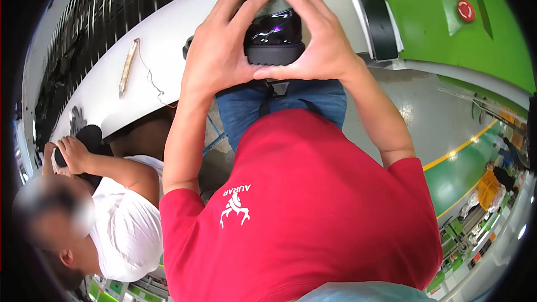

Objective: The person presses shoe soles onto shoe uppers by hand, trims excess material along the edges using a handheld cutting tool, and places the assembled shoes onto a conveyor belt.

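A dark shoe with a glossy black end and a thick ridged black sole is between my two hands, over the near edge of the white table. My left hand curves round its left side, and my right hand curves round its right. The fingertips of both hands come together at the far end, while the thumbs meet just below the sole. Fingers and palms hide the shoe's sides. Behind my left wrist, a small black thing pokes out, too covered to name.
A slim pale stick-like tool and a thin cord lie left on the table. At right are a dark phone and a green machine with a red stop button. A co-worker in white handles something black at lower left.
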Demonstrator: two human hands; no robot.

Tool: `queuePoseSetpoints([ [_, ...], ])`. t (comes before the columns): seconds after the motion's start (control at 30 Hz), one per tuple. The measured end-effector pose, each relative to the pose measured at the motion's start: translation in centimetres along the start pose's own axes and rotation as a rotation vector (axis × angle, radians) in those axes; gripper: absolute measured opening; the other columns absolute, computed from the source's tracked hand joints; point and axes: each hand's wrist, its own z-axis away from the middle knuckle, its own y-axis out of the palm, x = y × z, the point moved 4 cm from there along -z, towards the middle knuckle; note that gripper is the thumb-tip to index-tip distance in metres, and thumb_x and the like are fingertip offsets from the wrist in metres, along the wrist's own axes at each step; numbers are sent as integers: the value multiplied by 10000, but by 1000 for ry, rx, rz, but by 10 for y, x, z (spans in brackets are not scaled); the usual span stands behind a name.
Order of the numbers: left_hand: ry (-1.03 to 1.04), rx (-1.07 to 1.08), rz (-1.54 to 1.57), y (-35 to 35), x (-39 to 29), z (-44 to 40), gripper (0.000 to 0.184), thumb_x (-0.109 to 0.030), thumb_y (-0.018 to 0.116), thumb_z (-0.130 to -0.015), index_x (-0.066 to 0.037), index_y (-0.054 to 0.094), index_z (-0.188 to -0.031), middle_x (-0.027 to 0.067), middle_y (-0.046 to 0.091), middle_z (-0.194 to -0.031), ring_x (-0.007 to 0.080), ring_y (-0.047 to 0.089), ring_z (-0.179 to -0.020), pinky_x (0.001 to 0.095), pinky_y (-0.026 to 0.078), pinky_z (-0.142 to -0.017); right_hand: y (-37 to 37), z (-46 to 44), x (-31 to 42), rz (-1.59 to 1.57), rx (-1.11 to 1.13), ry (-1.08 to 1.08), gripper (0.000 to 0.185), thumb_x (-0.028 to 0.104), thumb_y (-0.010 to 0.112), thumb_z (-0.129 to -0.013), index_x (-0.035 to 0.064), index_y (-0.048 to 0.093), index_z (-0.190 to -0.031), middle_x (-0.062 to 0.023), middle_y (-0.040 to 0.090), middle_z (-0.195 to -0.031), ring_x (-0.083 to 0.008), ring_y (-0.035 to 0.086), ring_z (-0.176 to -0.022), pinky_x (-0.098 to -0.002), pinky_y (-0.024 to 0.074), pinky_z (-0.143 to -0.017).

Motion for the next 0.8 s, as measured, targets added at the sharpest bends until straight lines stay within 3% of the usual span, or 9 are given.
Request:
queuePoseSetpoints([
  [0.03,-8,-4,8,0,2,0,1105,-293,995,-538,-182,591,-1561,124,641,-1463,395,678,-1263,498,611,-1016,-2,-3,3,-10,-6,5,1274,441,1061,-590,114,476,-1674,-156,624,-1419,-367,675,-1257,-458,579,-1064],
  [0.07,4,-39,34,-1,4,-1,1071,-282,988,-539,-194,622,-1541,114,661,-1450,387,703,-1230,490,629,-992,-7,-10,5,-8,77,58,1274,462,1059,-649,-17,450,-1660,-236,632,-1416,-393,666,-1302,-450,552,-1097],
  [0.2,-39,-60,51,0,8,1,1066,-281,1000,-520,-206,653,-1525,124,671,-1465,386,719,-1231,480,641,-988,-6,-14,3,26,94,30,1365,464,1089,-583,-22,430,-1675,-235,635,-1407,-388,685,-1276,-442,565,-1077],
  [0.3,-21,-82,37,0,7,0,1076,-298,1003,-515,-213,651,-1528,124,670,-1468,388,712,-1248,481,638,-999,-6,-18,6,-8,-23,-53,927,476,929,-856,-32,566,-1541,-195,663,-1306,-319,699,-1183,-399,563,-1034],
  [0.4,-37,-65,13,0,6,1,1073,-324,1006,-519,-216,653,-1526,115,671,-1459,383,713,-1239,486,632,-992,2,-8,-5,42,69,-1,1277,440,1062,-594,94,470,-1671,-166,615,-1440,-374,664,-1280,-460,566,-1085],
  [0.5,-39,-76,29,-2,0,0,1040,-351,1007,-533,-214,671,-1508,118,669,-1444,390,708,-1225,489,623,-983,4,-4,-10,-55,14,17,1310,431,1070,-599,71,430,-1684,-185,589,-1480,-380,644,-1323,-451,546,-1118],
  [0.63,-17,-295,92,-30,-8,12,1026,-336,1036,-566,-158,678,-1511,202,631,-1449,399,670,-1302,491,582,-1078,20,7,-21,-451,-139,120,1475,469,1077,-654,55,201,-1767,-248,468,-1599,-368,609,-1383,-497,515,-1172],
  [0.7,-8,-356,40,-55,-2,21,1054,-270,1042,-588,-117,639,-1549,210,607,-1483,380,637,-1353,491,548,-1122,17,15,-34,-348,-141,190,1321,427,997,-806,31,179,-1764,-256,535,-1565,-343,618,-1387,-485,481,-1188],
  [0.8,-93,-258,-52,-101,-4,25,965,-158,1003,-626,-99,657,-1525,201,601,-1492,369,636,-1344,496,534,-1120,24,37,-55,-169,-122,274,1008,271,918,-911,1,353,-1701,-186,705,-1333,-281,710,-1202,-427,542,-1100],
])
